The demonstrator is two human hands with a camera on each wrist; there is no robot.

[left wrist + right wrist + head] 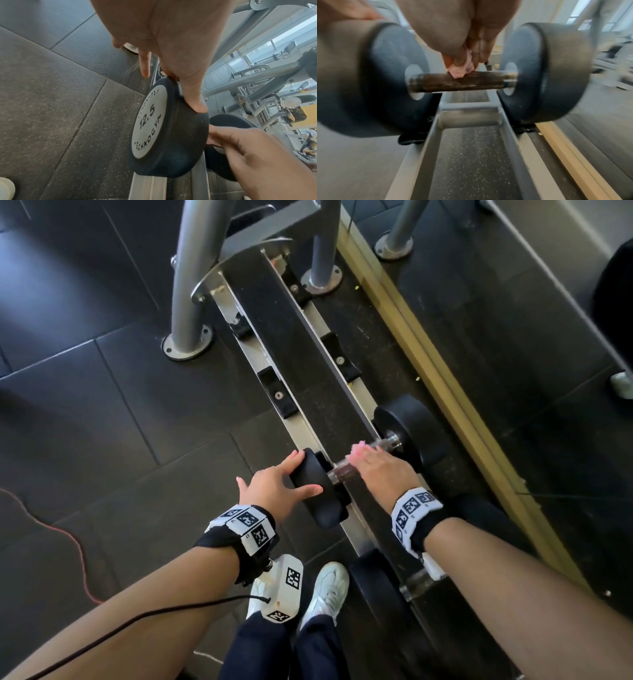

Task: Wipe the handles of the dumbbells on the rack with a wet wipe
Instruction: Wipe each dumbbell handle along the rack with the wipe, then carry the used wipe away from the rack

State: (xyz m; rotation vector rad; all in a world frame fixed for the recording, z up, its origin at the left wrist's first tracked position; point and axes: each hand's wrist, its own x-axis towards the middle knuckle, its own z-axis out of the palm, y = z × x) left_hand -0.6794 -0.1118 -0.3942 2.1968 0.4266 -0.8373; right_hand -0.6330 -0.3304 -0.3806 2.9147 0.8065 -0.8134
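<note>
A black dumbbell lies across the rack's silver rails [301, 433]. Its near head [315, 487], marked 12.5 [150, 121], is under my left hand [274, 484], whose spread, straight fingers and thumb [193, 98] rest on the rim. My right hand [380, 467] is over the dark knurled handle [453, 82], its bunched fingers [467, 51] pinching a pinkish wet wipe [458, 73] and pressing it against the bar near the middle. The wipe [359, 448] peeks out past the fingertips. The far head [407, 426] sits beyond the hand.
A second dumbbell [380, 587] sits on the rack nearer me, under my right forearm. Empty black cradles [277, 395] line the rails farther on. Grey bolted posts [186, 347] stand at the rack's end. A gold-framed mirror edge [428, 364] runs along the right; an orange cable [68, 542] crosses the floor.
</note>
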